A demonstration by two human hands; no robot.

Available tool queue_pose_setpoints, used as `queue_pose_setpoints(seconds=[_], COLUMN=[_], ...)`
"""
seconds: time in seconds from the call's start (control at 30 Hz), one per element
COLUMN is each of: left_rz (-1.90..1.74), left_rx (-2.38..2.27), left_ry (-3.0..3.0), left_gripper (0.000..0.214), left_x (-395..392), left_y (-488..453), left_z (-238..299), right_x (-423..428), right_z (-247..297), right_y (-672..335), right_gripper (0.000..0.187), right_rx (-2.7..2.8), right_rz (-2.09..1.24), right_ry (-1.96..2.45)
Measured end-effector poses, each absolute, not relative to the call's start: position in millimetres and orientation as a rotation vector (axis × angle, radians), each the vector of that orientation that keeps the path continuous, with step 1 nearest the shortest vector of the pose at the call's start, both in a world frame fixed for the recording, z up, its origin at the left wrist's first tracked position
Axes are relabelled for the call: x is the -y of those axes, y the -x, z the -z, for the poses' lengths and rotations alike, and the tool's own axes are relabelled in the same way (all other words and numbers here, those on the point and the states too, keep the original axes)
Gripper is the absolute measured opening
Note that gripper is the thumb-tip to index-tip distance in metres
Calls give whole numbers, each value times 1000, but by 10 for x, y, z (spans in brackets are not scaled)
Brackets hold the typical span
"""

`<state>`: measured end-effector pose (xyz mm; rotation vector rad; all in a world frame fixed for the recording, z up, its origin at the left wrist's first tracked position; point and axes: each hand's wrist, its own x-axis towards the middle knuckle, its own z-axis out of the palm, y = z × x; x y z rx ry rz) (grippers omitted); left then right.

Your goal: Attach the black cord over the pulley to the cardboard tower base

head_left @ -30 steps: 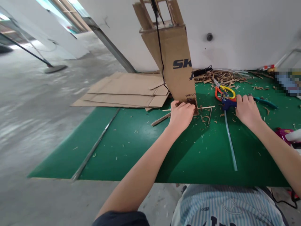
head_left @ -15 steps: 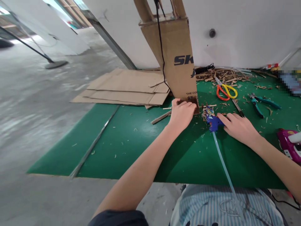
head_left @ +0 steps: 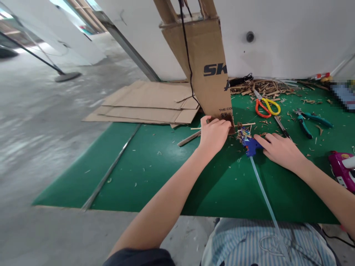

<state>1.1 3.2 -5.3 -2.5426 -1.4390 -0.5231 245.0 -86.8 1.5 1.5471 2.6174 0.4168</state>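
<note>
Green mat (head_left: 144,173), upright corrugated cardboard column (head_left: 205,70)

- We read large dark blue italic capitals "SK" (head_left: 215,70) on the upright cardboard panel (head_left: 206,48), cut off at the panel's right edge.
- Just below them we see part of another dark blue mark (head_left: 227,85), too cut off for us to read.
- Near the panel's bottom edge we read small black print, "THE CO" (head_left: 225,109), also cut off.
- Directly beneath it we make out a small black Chinese character (head_left: 223,116), apparently 舒.
</note>
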Motion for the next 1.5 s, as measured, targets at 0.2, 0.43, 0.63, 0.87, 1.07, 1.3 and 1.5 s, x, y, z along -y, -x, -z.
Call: queue_pose_setpoints(seconds=[0.2,0.43,0.63,0.87,1.07,1.3,1.5], left_rz=[563,538,564,377,368,436,421], left_rx=[1442,1466,1472,1473,1546,1509,1535], left_ry=[2525,2517,2479,2582,2605,2583,2586], left_gripper=[28,28,26,32,33,27,26], left_x=[-57,-44,-45,-1,22,7,-2], left_y=[-5,-23,-28,0,-35,-21,-22], left_z=[91,81,91,-7,-43,-14,-22], right_x=[868,890,889,885,882,867,873], right_z=[-4,-14,-15,13,41,52,49], right_y=[-2467,-2445,-2446,-2447,-2456,-2471,-2471], right_gripper=[50,50,50,50,48,48,48], right_rx=[-2584,-2587,-2569,-2584,-2597,-2611,-2611], right_rz=[-437,-453,-443,-462,-497,-451,-464], right_ry=[-1550,-1545,-1584,-1562,-1574,-1607,-1635])
